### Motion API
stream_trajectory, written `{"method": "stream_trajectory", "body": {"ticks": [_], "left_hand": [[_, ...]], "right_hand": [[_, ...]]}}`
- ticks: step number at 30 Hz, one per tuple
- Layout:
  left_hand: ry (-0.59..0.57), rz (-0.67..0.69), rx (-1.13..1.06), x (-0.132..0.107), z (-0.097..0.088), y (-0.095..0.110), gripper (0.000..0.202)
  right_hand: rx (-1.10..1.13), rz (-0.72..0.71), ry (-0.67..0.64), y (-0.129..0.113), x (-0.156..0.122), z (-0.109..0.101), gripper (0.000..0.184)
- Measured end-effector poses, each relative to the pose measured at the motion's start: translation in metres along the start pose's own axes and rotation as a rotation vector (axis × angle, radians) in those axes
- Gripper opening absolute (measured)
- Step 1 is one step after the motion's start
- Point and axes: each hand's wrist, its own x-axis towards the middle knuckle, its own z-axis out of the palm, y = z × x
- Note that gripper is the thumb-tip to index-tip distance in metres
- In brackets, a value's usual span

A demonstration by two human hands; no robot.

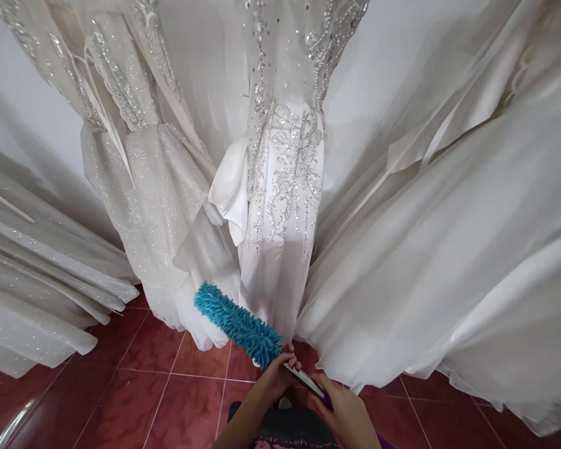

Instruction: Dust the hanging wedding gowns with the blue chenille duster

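Observation:
A duster (pixel 238 324) with a fluffy blue head and a slim metal-looking handle slants across the lower middle of the head view. My left hand (pixel 279 372) is closed around it just below the fluffy head. Lower on the handle, by its purple grip, my right hand (pixel 343 408) is wrapped around it. The blue head lies in front of the hems of a glittery white gown (pixel 154 181) and a beaded white gown (pixel 285 187); whether it touches the cloth I cannot tell.
Wide white skirts (pixel 439 249) spread at the right, and a sparkly pleated skirt (pixel 37 274) hangs at the left. Behind them stands a pale wall (pixel 23 118). Red floor tiles (pixel 135 399) lie below the hems.

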Motion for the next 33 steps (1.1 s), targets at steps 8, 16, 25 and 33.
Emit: {"method": "stream_trajectory", "body": {"ticks": [8,16,25,33], "left_hand": [[-0.259,0.273,0.587,-0.053,0.096,0.047,0.011],[-0.535,0.093,0.875,-0.002,0.199,0.024,0.021],[-0.671,0.136,0.652,0.110,0.321,-0.050,0.013],[-0.831,-0.120,0.553,0.169,0.388,-0.081,0.020]], "right_hand": [[0.429,-0.091,0.180,-0.010,-0.012,-0.026,0.019],[0.539,-0.148,0.287,0.042,-0.011,-0.081,0.011],[0.595,0.007,0.284,0.139,-0.021,-0.192,0.023],[0.895,0.080,0.258,0.175,-0.033,-0.253,0.031]]}}
